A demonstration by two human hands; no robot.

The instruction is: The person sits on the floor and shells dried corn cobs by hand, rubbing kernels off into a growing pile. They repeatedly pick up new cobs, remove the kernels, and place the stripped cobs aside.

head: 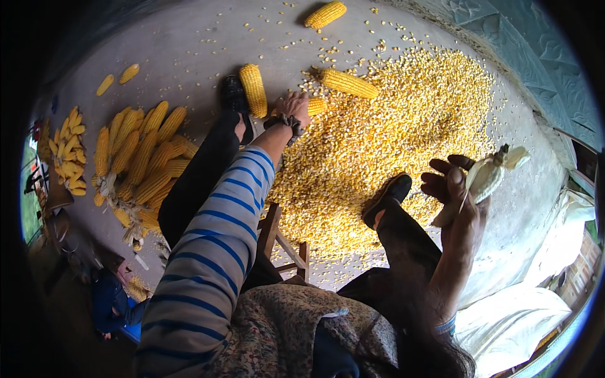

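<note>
My left hand (pixel 294 107) is lowered over an ear of yellow corn (pixel 316 106) on the floor, at the left edge of a wide spread of loose kernels (pixel 397 123). Its fingers are mostly hidden, but they appear closed around the ear. To its left another ear (pixel 253 90) lies against my shoe. A further ear (pixel 349 83) rests on the kernels above the hand. My right hand (pixel 453 189) is raised, palm up, fingers spread and curled. A pale stripped cob (pixel 487 178) with husk overlaps its thumb; whether the thumb grips it is unclear.
Bundled corn ears (pixel 142 151) are heaped left of my leg, with a smaller pile (pixel 68 151) beyond. A single ear (pixel 326 14) lies farther out. Wooden stool legs (pixel 283 241) stand below me. A person (pixel 111 302) is at lower left. White sheeting (pixel 515 326) lies right.
</note>
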